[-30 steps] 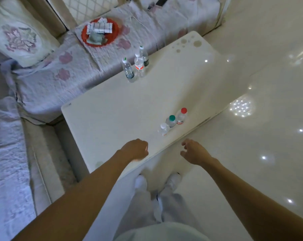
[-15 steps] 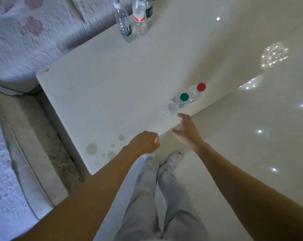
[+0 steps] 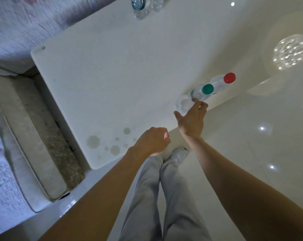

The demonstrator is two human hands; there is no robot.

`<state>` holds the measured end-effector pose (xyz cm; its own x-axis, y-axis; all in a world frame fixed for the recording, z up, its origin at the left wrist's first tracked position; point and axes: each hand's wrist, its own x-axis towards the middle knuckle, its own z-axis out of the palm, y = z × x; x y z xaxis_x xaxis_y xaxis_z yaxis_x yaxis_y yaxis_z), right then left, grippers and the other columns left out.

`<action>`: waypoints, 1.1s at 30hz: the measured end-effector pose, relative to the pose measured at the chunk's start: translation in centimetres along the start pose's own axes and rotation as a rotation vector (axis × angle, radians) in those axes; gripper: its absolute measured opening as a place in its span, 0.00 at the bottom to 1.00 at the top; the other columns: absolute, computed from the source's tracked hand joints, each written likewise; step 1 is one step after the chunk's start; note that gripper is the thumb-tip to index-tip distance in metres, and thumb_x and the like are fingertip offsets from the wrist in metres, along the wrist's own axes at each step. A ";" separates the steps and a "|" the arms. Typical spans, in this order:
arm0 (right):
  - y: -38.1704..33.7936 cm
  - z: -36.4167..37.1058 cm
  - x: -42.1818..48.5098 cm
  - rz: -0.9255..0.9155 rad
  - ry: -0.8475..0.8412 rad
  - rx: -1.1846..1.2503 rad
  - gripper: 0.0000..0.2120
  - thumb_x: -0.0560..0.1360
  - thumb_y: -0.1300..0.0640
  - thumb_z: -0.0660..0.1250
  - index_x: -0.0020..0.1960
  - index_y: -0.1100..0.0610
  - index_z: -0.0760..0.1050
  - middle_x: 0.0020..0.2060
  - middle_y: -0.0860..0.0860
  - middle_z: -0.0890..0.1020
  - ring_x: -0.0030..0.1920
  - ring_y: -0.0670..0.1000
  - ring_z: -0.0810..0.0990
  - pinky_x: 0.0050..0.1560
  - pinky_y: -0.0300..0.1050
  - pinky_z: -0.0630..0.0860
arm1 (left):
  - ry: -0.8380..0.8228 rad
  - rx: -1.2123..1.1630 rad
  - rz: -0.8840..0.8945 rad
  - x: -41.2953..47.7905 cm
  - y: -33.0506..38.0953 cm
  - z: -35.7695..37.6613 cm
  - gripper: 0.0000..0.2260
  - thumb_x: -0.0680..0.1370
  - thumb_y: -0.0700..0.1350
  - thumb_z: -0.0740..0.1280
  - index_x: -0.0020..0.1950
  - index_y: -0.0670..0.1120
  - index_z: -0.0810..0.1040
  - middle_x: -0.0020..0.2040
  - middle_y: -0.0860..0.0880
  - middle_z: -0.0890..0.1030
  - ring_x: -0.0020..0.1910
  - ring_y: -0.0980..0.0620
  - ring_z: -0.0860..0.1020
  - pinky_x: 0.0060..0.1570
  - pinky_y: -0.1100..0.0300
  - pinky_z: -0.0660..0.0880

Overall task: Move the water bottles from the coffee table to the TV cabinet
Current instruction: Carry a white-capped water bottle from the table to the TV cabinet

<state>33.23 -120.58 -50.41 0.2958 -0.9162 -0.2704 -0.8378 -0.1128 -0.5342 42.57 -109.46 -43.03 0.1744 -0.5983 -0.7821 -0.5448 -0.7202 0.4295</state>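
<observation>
The right hand (image 3: 190, 119) is stretched out over the near side of the coffee table (image 3: 103, 75), with fingers straight, thumb spread and nothing held. Its fingertips are at a white-capped bottle (image 3: 182, 104), though contact cannot be made out. The left hand (image 3: 152, 143) is curled into an empty fist above the table's near corner. In a row with the white-capped bottle, a green-capped bottle (image 3: 207, 89) and a red-capped bottle (image 3: 229, 78) are stood upright. At the table's far edge, two further bottles (image 3: 138, 9) are cut off by the top of the view.
</observation>
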 end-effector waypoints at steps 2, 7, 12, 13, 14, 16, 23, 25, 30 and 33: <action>-0.1 0.5 0.0 0.018 0.024 0.045 0.37 0.69 0.39 0.70 0.66 0.64 0.66 0.61 0.60 0.71 0.59 0.59 0.73 0.50 0.51 0.79 | 0.017 -0.021 0.003 -0.5 -0.2 -0.6 0.11 0.79 0.46 0.59 0.56 0.46 0.78 0.56 0.46 0.82 0.53 0.47 0.79 0.57 0.53 0.76; -0.1 0.1 0.6 0.039 -0.027 0.079 0.35 0.69 0.47 0.74 0.68 0.63 0.66 0.63 0.58 0.74 0.61 0.59 0.73 0.58 0.52 0.74 | 0.031 -0.043 -0.023 -2.2 -0.6 -2.4 0.11 0.80 0.46 0.60 0.57 0.46 0.79 0.57 0.46 0.81 0.55 0.46 0.79 0.56 0.55 0.75; -1.3 -3.3 0.1 0.205 -0.014 0.242 0.35 0.66 0.47 0.76 0.66 0.56 0.67 0.60 0.51 0.76 0.60 0.52 0.76 0.61 0.48 0.75 | 0.074 -0.065 -0.023 -3.9 -0.3 -4.6 0.11 0.80 0.45 0.60 0.58 0.44 0.79 0.58 0.44 0.81 0.56 0.45 0.79 0.58 0.55 0.75; -1.7 -4.4 -0.6 0.209 -0.018 0.265 0.35 0.66 0.46 0.77 0.66 0.56 0.67 0.59 0.51 0.77 0.59 0.51 0.77 0.59 0.45 0.75 | 0.087 -0.079 -0.019 -4.2 0.0 -5.0 0.11 0.80 0.45 0.61 0.58 0.44 0.79 0.58 0.45 0.81 0.56 0.45 0.79 0.58 0.56 0.75; -2.2 -5.8 -1.3 0.201 -0.026 0.283 0.35 0.66 0.46 0.78 0.66 0.56 0.67 0.59 0.50 0.77 0.57 0.50 0.77 0.57 0.41 0.75 | 0.105 -0.099 -0.014 -4.6 0.4 -5.4 0.11 0.80 0.44 0.61 0.58 0.44 0.79 0.58 0.45 0.81 0.56 0.46 0.79 0.58 0.56 0.74; -3.4 -8.8 -3.1 0.146 -0.036 0.287 0.35 0.66 0.46 0.78 0.67 0.55 0.67 0.59 0.48 0.77 0.54 0.45 0.76 0.51 0.28 0.72 | 0.162 -0.148 0.010 -5.2 1.4 -6.1 0.10 0.80 0.45 0.62 0.59 0.45 0.77 0.59 0.47 0.81 0.56 0.48 0.78 0.58 0.57 0.74; -7.1 -19.9 -9.0 0.037 0.043 0.288 0.34 0.67 0.39 0.74 0.67 0.49 0.67 0.61 0.46 0.78 0.56 0.45 0.78 0.54 0.35 0.74 | 0.193 -0.309 0.223 -8.6 7.5 -8.1 0.24 0.78 0.45 0.67 0.73 0.52 0.65 0.72 0.51 0.68 0.67 0.52 0.71 0.64 0.59 0.68; -7.6 -22.7 -10.1 0.062 0.067 0.295 0.35 0.65 0.36 0.73 0.67 0.49 0.67 0.61 0.47 0.78 0.55 0.45 0.78 0.55 0.40 0.76 | 0.163 -0.314 0.265 -9.5 10.1 -8.3 0.25 0.78 0.45 0.68 0.73 0.51 0.65 0.73 0.50 0.68 0.69 0.52 0.69 0.66 0.59 0.66; -7.9 -28.1 -11.8 0.092 0.197 0.303 0.33 0.68 0.40 0.74 0.67 0.52 0.68 0.61 0.50 0.79 0.56 0.49 0.79 0.56 0.42 0.76 | 0.121 -0.342 0.399 -12.9 16.0 -8.6 0.17 0.79 0.42 0.66 0.68 0.44 0.72 0.65 0.48 0.76 0.63 0.50 0.74 0.57 0.67 0.67; -7.0 -30.9 -12.7 0.095 0.277 0.291 0.35 0.67 0.41 0.75 0.68 0.51 0.67 0.61 0.50 0.79 0.54 0.48 0.79 0.56 0.44 0.77 | 0.075 -0.326 0.456 -14.5 18.7 -8.0 0.17 0.79 0.41 0.66 0.68 0.45 0.72 0.66 0.46 0.76 0.65 0.48 0.74 0.59 0.61 0.68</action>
<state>21.15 -120.01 -18.44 0.0558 -0.9906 -0.1248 -0.6788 0.0540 -0.7323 36.41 -117.03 -20.10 0.0452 -0.8891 -0.4554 -0.2987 -0.4471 0.8431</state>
